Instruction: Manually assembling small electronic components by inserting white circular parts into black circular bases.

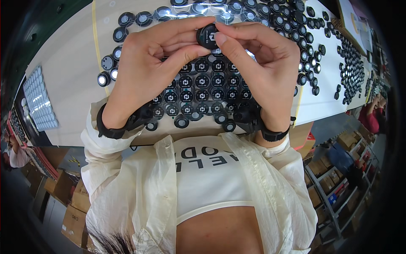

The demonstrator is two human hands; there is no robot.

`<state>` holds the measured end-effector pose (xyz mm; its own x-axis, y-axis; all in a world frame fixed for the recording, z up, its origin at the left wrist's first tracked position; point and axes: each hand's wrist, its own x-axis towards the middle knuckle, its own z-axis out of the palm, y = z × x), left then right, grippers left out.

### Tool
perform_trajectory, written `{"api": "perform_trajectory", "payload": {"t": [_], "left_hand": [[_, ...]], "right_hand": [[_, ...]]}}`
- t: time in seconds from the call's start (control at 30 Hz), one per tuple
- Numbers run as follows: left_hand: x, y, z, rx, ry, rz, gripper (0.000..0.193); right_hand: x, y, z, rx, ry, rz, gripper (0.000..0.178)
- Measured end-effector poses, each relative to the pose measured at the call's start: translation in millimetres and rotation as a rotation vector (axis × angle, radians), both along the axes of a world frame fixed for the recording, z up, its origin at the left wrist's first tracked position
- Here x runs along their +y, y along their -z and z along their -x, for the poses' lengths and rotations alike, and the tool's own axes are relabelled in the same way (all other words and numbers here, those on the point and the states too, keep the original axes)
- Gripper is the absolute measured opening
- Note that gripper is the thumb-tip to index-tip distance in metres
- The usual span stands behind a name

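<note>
In the head view, both hands are raised in front of the chest and meet at one small black round piece point(207, 37), held above the table point(69, 55), with its marked face turned toward the camera and part of its side wall showing at the left. The left hand point(154, 57) is partly closed in a pinch: its index finger reaches across to the top of the piece and its thumb comes to the lower edge, with the other fingers loosely bent behind. The right hand point(264, 61) is also partly closed, its thumb lying on the right part of the face and its index finger near the upper right edge, while the remaining fingers curl toward the palm. Each wrist wears a black band, the left band point(111, 127) and the right band point(274, 134). Below and between the hands stand neat rows of similar black pieces point(202, 81), their marked faces up, with clear plastic around them. Looser black pieces with pale round centres point(278, 20) crowd beyond the hands and along the right. At the far left lies a pale sheet point(40, 98) patterned with rounds.
</note>
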<state>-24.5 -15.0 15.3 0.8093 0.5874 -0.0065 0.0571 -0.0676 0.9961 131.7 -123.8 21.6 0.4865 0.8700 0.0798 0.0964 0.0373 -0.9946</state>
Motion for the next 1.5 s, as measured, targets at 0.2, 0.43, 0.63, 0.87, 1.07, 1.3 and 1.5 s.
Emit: {"api": "perform_trajectory", "payload": {"t": [0.2,0.43,0.63,0.87,1.07,1.3,1.5], "left_hand": [[8,9,-7,-0.088,-0.021,0.032,0.044],[71,-8,-17,0.127,0.086,-0.408,0.042],[166,-17,-59,0.487,-0.068,-1.022,0.031],[162,9,-47,0.382,0.162,-1.049,0.051],[102,3,-28,0.548,0.282,-0.95,0.078],[107,-23,-31,0.543,0.46,-0.591,0.035],[100,-12,-27,0.261,0.359,-0.819,0.041]], "right_hand": [[5,-1,0,-0.416,0.062,-0.023,0.017],[0,-3,-8,-0.469,-0.202,-0.026,0.049],[-34,-13,-36,-0.424,-0.035,0.186,0.04],[-61,-30,-75,-0.613,-0.041,0.448,0.048],[-48,-22,-80,-0.874,-0.187,0.35,0.066],[-12,-17,-86,-1.077,-0.279,0.267,0.096],[-13,-12,-85,-1.134,-0.114,0.283,0.101]]}}
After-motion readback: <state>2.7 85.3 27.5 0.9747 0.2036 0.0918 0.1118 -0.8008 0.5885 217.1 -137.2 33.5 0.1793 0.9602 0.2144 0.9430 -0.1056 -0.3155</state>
